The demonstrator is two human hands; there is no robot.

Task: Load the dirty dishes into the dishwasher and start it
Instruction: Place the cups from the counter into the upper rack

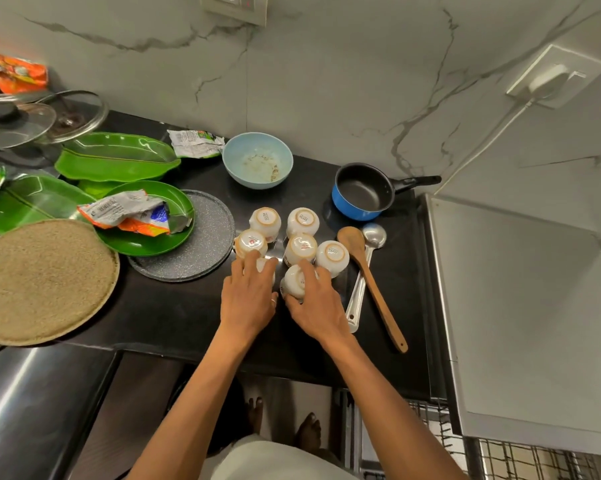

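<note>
Several white cups stand upside down in a cluster on the black counter [174,317]. My left hand [247,299] covers one front cup [266,266], fingers curled over it. My right hand [314,306] grips another front cup [293,282], thumb on its near side. Behind them stand more cups, such as one at back left [265,221] and one at the right [332,256]. A dirty pale blue bowl [257,161] and a blue saucepan [363,192] sit farther back. The dishwasher rack [499,455] shows at the lower right.
A wooden spoon [371,282] and a steel ladle [364,271] lie right of the cups. Left are a grey tray [202,251], green plates [119,157] with wrappers [132,213], a woven mat [42,278] and glass lids [74,116]. A white appliance top [520,306] borders the right.
</note>
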